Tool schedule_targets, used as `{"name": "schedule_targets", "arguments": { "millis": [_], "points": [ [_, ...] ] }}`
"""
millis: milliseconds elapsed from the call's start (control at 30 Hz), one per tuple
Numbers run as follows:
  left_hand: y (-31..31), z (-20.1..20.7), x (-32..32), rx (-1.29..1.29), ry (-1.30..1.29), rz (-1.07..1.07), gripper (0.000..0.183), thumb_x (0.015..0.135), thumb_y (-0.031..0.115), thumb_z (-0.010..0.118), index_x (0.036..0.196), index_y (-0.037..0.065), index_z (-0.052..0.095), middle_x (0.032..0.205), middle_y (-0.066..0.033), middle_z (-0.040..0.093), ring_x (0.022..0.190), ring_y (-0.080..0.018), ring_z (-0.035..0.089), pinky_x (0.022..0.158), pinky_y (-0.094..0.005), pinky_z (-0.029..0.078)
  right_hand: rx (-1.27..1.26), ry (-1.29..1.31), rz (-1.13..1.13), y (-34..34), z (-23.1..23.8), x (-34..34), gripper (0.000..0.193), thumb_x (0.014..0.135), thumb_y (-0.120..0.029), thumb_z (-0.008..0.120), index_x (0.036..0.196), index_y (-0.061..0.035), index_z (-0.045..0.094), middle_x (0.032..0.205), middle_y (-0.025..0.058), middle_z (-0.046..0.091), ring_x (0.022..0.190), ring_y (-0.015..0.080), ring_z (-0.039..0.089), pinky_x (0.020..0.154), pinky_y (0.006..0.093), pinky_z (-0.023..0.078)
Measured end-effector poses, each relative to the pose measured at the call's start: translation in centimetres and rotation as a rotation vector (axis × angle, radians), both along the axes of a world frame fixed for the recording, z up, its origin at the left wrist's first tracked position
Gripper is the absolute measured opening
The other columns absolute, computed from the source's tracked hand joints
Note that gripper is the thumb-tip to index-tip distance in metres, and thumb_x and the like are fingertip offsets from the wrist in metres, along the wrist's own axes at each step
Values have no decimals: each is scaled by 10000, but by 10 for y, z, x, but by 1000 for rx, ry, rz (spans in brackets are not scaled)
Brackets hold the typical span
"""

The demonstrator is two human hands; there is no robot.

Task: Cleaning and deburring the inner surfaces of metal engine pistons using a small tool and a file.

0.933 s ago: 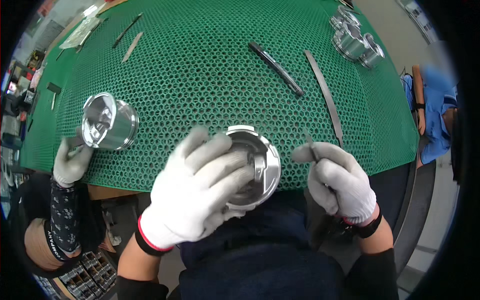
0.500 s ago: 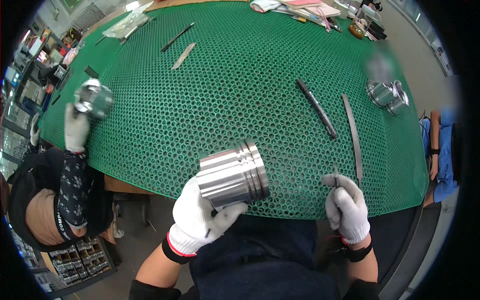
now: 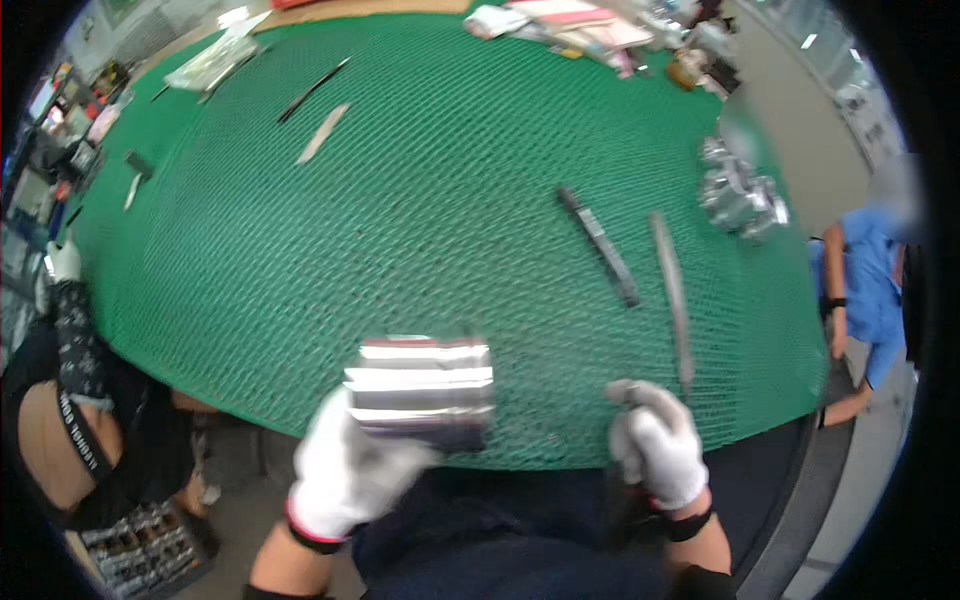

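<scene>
A shiny metal piston (image 3: 425, 392), grooved near one end in the earlier view, lies sideways over the near edge of the table. My left hand (image 3: 345, 470), in a white glove, is closed around it from below and the left. Off to the right, my gloved right hand (image 3: 660, 445) has its fingers curled together above the table edge. Blur hides what is pinched in them. A black marker (image 3: 600, 247) and a thin grey metal strip (image 3: 675, 300) rest on the green mat (image 3: 400, 240) beyond that hand.
Several shiny metal parts (image 3: 740, 195) stand at the right edge. A co-worker's gloved hand (image 3: 65, 262) is at the far left. A dark pen-like stick (image 3: 313, 90), a pale strip (image 3: 324, 133) and a plastic bag (image 3: 213, 60) lie farther back; papers (image 3: 580, 20) sit at the rear.
The view has shifted, and the piston in my left hand has turned so its grooves show less. The co-worker's hand has drawn left, and the piston by it is gone from the mat.
</scene>
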State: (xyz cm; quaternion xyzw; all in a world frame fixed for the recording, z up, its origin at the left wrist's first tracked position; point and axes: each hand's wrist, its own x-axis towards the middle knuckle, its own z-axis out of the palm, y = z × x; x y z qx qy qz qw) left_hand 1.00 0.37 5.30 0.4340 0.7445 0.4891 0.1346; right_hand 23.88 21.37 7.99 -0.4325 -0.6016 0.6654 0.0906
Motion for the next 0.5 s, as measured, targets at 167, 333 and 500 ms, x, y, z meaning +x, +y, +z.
{"name": "schedule_targets", "arguments": {
  "millis": [167,333,500],
  "points": [
    [-19,16,-64,-1,325,280,424,803,46,755,1188,-35,596,1069,-192,614,1013,-380,622,900,-443,506,-28,-248,266,17,33,-8,427,959,-245,545,1341,-60,596,1013,58,696,838,124,641,747,267,532],
    [-40,11,-105,-333,946,371,535,768,59,717,1280,-1,572,1246,-193,579,1224,-448,507,1034,-503,420,673,-183,44,92,40,-5,415,933,-271,592,1287,-58,628,1230,168,669,1129,268,651,989,365,497],
    [-23,17,-50,-37,781,201,454,819,115,712,1248,19,601,1266,-171,579,1221,-383,544,1050,-503,453,1107,-375,-165,220,35,2,503,912,-274,614,1363,-57,559,1254,218,644,1185,335,621,1013,385,481]
  ]
}}
